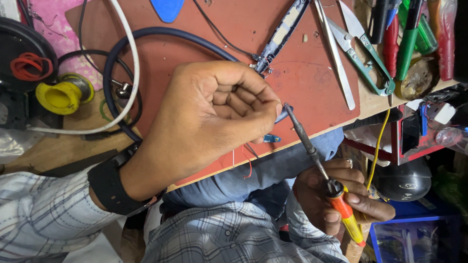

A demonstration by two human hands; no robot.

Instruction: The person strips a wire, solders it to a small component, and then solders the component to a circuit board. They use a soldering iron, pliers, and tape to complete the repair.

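Observation:
My left hand is curled over the red work mat, its thumb and fingertips pinched at the tip of a soldering iron; whatever it pinches is hidden. A black band sits on that wrist. My right hand grips the iron by its orange and yellow handle, just off the table's front edge, with the dark tip pointing up-left to my left fingers. A small blue circuit piece with thin red wires lies under my left hand. A dark blue neckband earphone with its cable runs across the mat behind the hand.
Metal tweezers, green-handled snips and several screwdrivers lie at the right of the mat. A yellow solder spool, a white cable and a blue pick sit at left and top. Cluttered shelves are below the table at right.

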